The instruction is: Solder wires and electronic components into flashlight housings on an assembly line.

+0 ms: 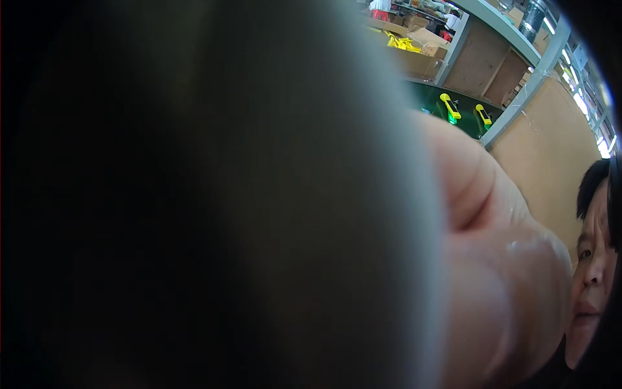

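Observation:
A curled hand (505,259) is very close to the lens, right of the middle. I cannot tell whether it is my left or my right hand, or another person's. Its fingertips are hidden. A large, dark, blurred shape with a pale grey edge (402,194) fills the left and middle, too close to make out, and hides what lies behind it. The hand is beside this edge; whether it grips the shape does not show. Beyond the hand, two yellow handheld devices (449,106) with dark parts lie on a dark green surface (424,94).
A person (593,259) is at the right edge, close by. Behind stand a grey metal frame (518,107) and a tan board (551,136). Farther back are a cardboard box (414,65) with yellow pieces (403,43) and people (451,23) at work.

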A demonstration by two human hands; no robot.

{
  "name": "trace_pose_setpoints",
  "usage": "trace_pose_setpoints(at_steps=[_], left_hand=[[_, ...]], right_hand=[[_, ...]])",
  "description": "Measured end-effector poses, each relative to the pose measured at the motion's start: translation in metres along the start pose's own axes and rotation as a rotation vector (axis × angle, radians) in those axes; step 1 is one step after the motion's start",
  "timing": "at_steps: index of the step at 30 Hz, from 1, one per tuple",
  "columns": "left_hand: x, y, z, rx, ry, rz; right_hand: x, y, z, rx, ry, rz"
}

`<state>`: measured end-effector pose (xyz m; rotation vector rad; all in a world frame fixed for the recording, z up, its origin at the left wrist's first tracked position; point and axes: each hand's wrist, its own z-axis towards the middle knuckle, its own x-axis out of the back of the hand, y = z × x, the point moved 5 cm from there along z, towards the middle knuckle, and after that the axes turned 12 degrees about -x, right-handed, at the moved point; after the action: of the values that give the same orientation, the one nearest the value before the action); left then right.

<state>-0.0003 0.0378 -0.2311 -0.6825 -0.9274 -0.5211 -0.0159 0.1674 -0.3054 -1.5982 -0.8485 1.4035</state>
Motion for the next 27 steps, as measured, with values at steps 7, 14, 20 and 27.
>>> trace_pose_setpoints(at_steps=[7,14,20,27], left_hand=[[-0.02,0.023,-0.004,0.019,0.082,-0.107],[-0.012,0.02,-0.022,0.034,0.052,-0.251],[0.02,-0.021,-0.06,0.112,0.046,-0.416],[0.051,-0.07,-0.085,0.27,0.247,-0.529]], right_hand=[[-0.013,0.024,0.0,-0.525,-0.222,0.8],[-0.021,0.013,0.002,-0.239,-0.129,0.349],[-0.029,-0.007,-0.002,0.077,-0.013,-0.152],[-0.029,-0.01,-0.001,0.181,0.024,-0.314]])
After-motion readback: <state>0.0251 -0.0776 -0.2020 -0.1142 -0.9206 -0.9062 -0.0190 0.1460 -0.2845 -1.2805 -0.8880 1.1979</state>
